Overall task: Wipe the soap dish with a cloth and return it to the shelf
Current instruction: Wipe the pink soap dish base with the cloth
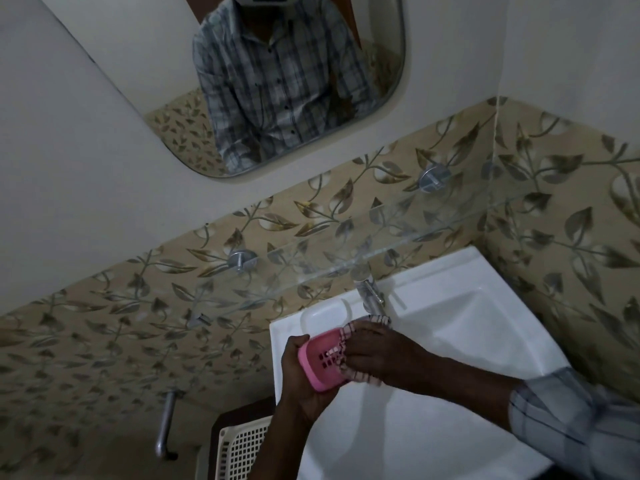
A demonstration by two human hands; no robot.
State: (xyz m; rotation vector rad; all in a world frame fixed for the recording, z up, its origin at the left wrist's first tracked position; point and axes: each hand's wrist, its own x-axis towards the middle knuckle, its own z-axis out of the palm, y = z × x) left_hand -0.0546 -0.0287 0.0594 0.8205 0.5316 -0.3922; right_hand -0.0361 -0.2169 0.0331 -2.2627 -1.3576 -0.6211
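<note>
Head view: the pink soap dish (320,362) is not on the shelf. It is held in the air above the left edge of the white sink (450,427), near the sink's back left corner. The left hand (298,386) cradles it from below and from the left, with the fingers (298,341) curled over its far rim in a firm grip. The dish is tilted, and its slotted inner face is turned toward the right hand (377,358). Its long axis runs roughly from the person toward the wall. The right hand comes in from the right side. Its fingers (367,332) are bunched around a checked cloth (356,375) and press the cloth onto the right part of the slotted face. Judgement: wiping is under way and the return is not yet done. The glass shelf (381,237) is fixed to the tiled wall above the back edge of the sink, beyond and above the tap (370,292). From the dish it lies upward and away from the person, well apart from both hands. The left hand alone carries the dish, so it is the better placed to lift the dish to the shelf. The dish would need levelling so that its base meets the glass flat. The front edge of the shelf is faint in this light, which is a risk when placing the dish.
</note>
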